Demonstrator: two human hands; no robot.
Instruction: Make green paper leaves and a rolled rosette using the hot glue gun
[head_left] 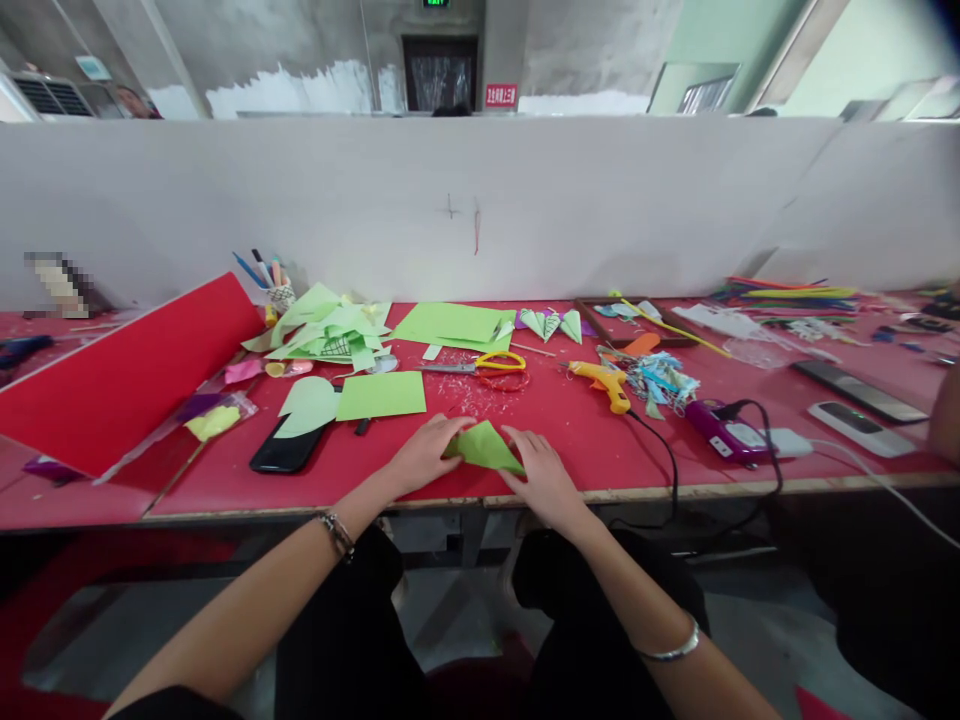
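A folded piece of green paper (pixel 486 447) lies near the front edge of the red table, between my two hands. My left hand (pixel 429 455) holds its left side, thumb and fingers closed at the paper's edge. On the other side my right hand (pixel 546 478) grips the right corner, its thumb below and its fingers above. Just behind the paper lie yellow-handled scissors (pixel 501 362) among small scraps. A flat green sheet (pixel 381 396) rests left of the scissors, beside pale green cut shapes (pixel 306 402) on a black phone (pixel 289 447).
A yellow glue gun (pixel 602 382) with a black cord lies to the right, near a purple power strip (pixel 726 432). Green paper scraps (pixel 330 325) are heaped at the back left. A large red board (pixel 135 375) leans at the left. Folded green cones (pixel 551 325) sit at the back.
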